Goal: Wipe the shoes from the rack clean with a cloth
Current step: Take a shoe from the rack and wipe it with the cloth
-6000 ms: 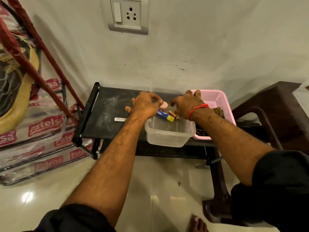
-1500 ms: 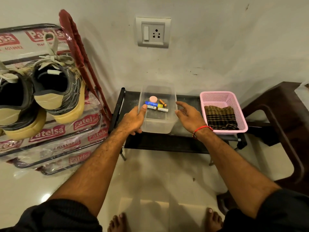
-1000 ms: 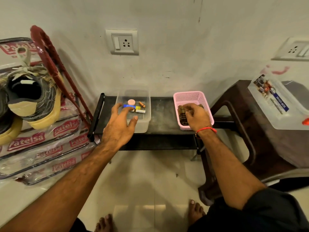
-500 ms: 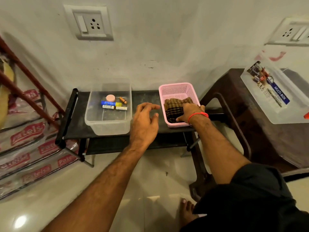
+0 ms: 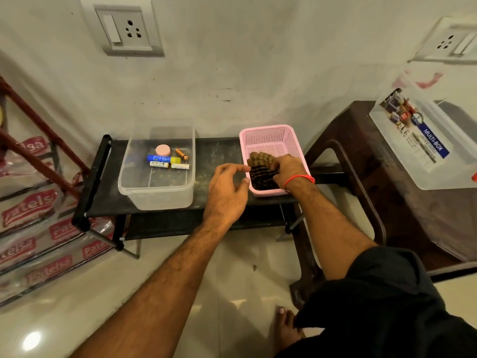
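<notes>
Right hand (image 5: pixel 286 167): grasps checked cloth (image 5: pixel 260 171) in pink basket (image 5: pixel 268 135)
Left hand (image 5: pixel 227 189): released, beside basket
Lidded box (image 5: pixel 423 140), right of basket: "MULTI-BOX"
Sacks (image 5: pixel 31 208), left of basket: "Patelsa"

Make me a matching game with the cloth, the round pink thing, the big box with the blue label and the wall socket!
Things:
1. checked cloth
2. round pink thing
3. box with the blue label
4. wall socket

Places:
A. on the brown stool
B. in the clear tub
C. above the low black table
D. in the pink basket

Pairs: 1-D, 2-B, 3-A, 4-C
</notes>
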`<action>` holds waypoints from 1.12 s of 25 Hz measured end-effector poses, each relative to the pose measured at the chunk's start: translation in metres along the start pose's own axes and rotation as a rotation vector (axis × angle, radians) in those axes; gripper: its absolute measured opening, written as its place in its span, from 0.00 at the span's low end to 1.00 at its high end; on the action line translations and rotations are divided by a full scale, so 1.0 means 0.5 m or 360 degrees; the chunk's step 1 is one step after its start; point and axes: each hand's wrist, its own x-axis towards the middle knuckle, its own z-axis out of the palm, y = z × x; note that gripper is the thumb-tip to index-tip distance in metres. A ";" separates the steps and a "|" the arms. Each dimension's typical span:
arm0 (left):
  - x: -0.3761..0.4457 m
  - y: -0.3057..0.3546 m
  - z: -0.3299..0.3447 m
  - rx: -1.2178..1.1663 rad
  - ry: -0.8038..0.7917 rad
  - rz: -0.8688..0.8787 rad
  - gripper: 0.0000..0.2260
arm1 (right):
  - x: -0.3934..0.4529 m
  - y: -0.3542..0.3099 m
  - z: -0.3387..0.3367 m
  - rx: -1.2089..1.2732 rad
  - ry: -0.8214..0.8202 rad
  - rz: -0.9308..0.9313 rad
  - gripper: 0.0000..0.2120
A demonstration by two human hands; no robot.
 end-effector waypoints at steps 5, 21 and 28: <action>0.012 0.011 -0.040 -0.0267 -0.0100 -0.0243 0.16 | -0.024 -0.050 -0.073 0.1427 0.0125 0.0371 0.04; -0.076 0.131 -0.201 -0.1437 -0.0141 -0.0465 0.13 | -0.382 -0.241 -0.140 0.2570 -0.0487 0.0051 0.16; -0.200 0.151 -0.281 -0.1526 0.0174 -0.0400 0.20 | -0.491 -0.292 -0.091 0.3000 -0.0592 0.0235 0.24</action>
